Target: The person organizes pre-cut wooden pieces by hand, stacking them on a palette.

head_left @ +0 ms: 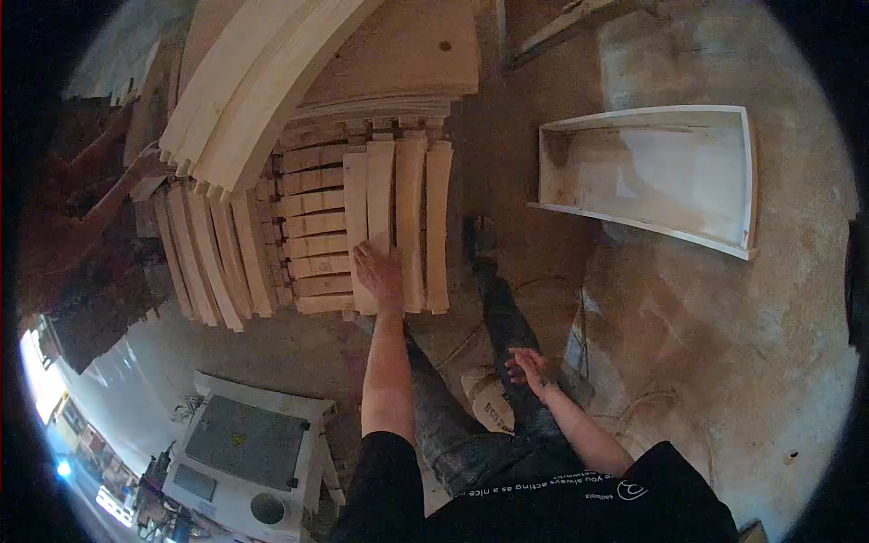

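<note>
My left hand (378, 274) is on a pale, slightly curved wooden slat (380, 190), its fingers bent over the wood near the lower end. That slat lies side by side with several others on top of a crosswise-layered stack. Beneath it, a layer of crosswise wooden pieces (315, 224) shows to the left. My right hand (528, 366) hangs over my leg, fingers loosely apart, with nothing visible in it.
Long curved boards (262, 90) reach over the stack from above. More slats (213, 258) lie at left. A white shallow open box (656, 172) is on the floor at right. A grey machine cabinet (244, 443) with a warning sign stands at lower left.
</note>
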`<state>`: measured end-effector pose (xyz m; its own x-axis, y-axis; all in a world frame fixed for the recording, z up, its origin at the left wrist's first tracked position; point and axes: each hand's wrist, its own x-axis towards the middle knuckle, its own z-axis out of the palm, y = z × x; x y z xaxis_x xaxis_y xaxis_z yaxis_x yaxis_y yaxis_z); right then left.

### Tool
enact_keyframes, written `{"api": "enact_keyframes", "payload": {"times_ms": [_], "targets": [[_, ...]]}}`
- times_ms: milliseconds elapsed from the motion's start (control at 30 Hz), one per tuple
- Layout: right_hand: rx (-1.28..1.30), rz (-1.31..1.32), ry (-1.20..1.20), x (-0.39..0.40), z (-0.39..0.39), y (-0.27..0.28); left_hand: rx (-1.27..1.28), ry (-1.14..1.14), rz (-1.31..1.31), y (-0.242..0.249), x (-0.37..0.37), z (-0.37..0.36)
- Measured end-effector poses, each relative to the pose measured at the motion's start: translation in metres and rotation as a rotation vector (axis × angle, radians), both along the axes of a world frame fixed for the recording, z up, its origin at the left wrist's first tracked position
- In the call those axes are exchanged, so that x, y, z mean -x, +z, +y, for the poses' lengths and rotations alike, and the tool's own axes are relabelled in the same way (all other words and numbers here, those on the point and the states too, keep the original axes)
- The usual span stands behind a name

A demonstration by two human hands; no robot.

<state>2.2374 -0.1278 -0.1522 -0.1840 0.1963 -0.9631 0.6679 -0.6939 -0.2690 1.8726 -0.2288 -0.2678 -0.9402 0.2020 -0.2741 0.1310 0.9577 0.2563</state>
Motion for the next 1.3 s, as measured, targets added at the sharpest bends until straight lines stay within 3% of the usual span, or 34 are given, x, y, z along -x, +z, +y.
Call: {"api": "enact_keyframes", "payload": {"times_ms": [333,433,633,700,800,933,1033,1133,1233,1300], "targets": [[0.018,0.020,0.013,0.003,-0.002,0.003,-0.058,0.037,0.122,-0.015,0.012,0.010],[0.019,0.045,0.025,0.002,-0.002,0.003,-0.123,0.103,-0.004,-0.006,0.014,0.001],[0.026,0.024,0.071,0.010,0.000,0.006,-0.043,0.203,0.053,0.004,0.042,-0.069],[0.028,-0.008,0.098,0.019,0.001,0.011,0.164,-0.059,0.338,-0.064,0.036,-0.121],[0.021,-0.046,0.113,0.024,-0.002,0.010,0.163,-0.184,0.352,-0.083,0.034,-0.134],[0.012,-0.059,0.119,0.023,-0.003,0.010,-0.157,0.116,0.022,-0.010,0.045,-0.066],[0.017,-0.045,0.101,0.028,-0.004,0.012,-0.028,-0.045,0.307,-0.036,0.027,-0.067],[-0.003,-0.032,0.145,0.040,-0.004,0.018,-0.188,0.064,0.311,0.001,0.025,-0.064],[-0.010,0.041,0.181,0.060,-0.010,0.015,-0.300,0.105,0.070,0.056,0.012,-0.072],[-0.010,0.115,0.199,0.080,-0.016,0.018,-0.532,0.130,-0.179,0.106,0.005,-0.075]]}}
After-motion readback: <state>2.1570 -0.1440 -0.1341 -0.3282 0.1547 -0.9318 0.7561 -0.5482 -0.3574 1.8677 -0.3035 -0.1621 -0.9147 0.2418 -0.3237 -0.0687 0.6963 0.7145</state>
